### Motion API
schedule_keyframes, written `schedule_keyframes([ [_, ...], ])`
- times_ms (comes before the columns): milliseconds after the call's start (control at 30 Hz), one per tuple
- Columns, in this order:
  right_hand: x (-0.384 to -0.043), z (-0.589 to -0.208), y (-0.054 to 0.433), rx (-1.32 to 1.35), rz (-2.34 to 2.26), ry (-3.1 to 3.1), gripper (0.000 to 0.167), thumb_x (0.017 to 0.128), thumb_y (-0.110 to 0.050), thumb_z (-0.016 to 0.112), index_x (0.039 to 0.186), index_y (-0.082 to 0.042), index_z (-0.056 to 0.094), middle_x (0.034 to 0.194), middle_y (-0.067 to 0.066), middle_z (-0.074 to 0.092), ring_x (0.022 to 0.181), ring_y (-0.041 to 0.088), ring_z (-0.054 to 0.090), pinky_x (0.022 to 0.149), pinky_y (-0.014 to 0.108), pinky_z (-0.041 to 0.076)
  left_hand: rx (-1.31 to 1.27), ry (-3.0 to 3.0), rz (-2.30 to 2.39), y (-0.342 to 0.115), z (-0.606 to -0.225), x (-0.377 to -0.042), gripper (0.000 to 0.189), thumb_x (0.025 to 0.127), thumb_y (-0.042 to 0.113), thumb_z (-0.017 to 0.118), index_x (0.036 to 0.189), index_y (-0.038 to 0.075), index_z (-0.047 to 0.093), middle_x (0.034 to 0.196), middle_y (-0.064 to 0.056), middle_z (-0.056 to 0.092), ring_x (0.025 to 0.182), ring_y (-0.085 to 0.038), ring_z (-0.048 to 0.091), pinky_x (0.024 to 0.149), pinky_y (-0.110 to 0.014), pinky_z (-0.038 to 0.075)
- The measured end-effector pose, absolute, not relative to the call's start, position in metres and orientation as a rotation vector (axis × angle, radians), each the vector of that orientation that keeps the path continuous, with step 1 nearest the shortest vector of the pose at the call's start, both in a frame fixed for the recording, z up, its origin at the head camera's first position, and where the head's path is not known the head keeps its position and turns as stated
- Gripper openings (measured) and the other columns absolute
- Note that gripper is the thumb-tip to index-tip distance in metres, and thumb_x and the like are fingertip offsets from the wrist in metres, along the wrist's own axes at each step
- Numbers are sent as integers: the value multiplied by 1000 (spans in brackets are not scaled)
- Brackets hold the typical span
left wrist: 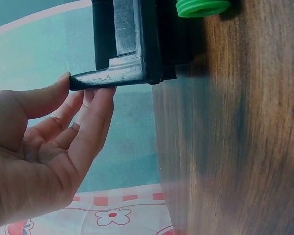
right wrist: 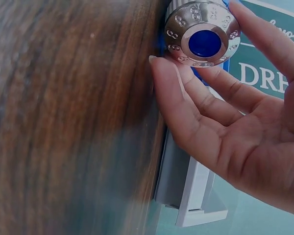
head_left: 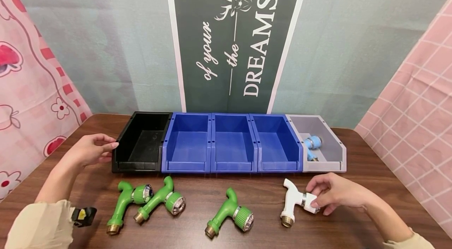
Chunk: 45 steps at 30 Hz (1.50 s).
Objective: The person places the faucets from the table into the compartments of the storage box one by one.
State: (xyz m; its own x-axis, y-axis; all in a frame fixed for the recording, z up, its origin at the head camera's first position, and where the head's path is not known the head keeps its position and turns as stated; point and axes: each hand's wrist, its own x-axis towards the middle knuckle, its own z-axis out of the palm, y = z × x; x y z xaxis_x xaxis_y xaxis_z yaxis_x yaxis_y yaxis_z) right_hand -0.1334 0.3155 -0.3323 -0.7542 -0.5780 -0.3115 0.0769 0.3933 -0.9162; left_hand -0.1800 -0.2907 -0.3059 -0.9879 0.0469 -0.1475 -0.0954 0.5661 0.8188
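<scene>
At the right, a white plastic tap [head_left: 293,201] with a brass threaded end lies on the table. My right hand [head_left: 337,192] grips its round knob, fingers and thumb about the sides; in the right wrist view the knob's silver face [right wrist: 203,41] shows a blue centre. My left hand [head_left: 92,150] rests against the outer left wall of the black bin [head_left: 138,166]. In the left wrist view its thumb touches the rim and its fingertips [left wrist: 105,93] lie along the wall. Three green taps, a left one [head_left: 121,204], a middle one [head_left: 155,200] and a right one [head_left: 226,211], lie before the bins.
Three blue bins [head_left: 233,167] stand joined in a row between the black bin and a grey bin [head_left: 325,166]. Inside the grey bin lies a light blue tap [head_left: 312,143]. Behind the table hangs a cloth backdrop [head_left: 141,45]. A small black object [head_left: 84,217] sits by the left sleeve.
</scene>
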Motion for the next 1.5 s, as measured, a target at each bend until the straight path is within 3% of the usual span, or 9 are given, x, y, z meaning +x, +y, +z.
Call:
schedule_keyframes([
  [967,-132,-327,314,-409,-1432,2049,30,81,1,63,102,13,45,82,5,54,72,18,59,57,49,53,-47,2640,1396,-291,-307,-180,36,94,12,51,110,-19,44,86,-3,57,73,-12,55,69,-34,55],
  [1500,-134,-325,319,-447,-1483,2040,32,82,2,60,104,17,42,87,11,56,75,19,60,61,50,53,-48,2657,1380,-290,-306,-180,35,94,12,51,109,-19,44,87,-4,58,72,-11,55,68,-33,55],
])
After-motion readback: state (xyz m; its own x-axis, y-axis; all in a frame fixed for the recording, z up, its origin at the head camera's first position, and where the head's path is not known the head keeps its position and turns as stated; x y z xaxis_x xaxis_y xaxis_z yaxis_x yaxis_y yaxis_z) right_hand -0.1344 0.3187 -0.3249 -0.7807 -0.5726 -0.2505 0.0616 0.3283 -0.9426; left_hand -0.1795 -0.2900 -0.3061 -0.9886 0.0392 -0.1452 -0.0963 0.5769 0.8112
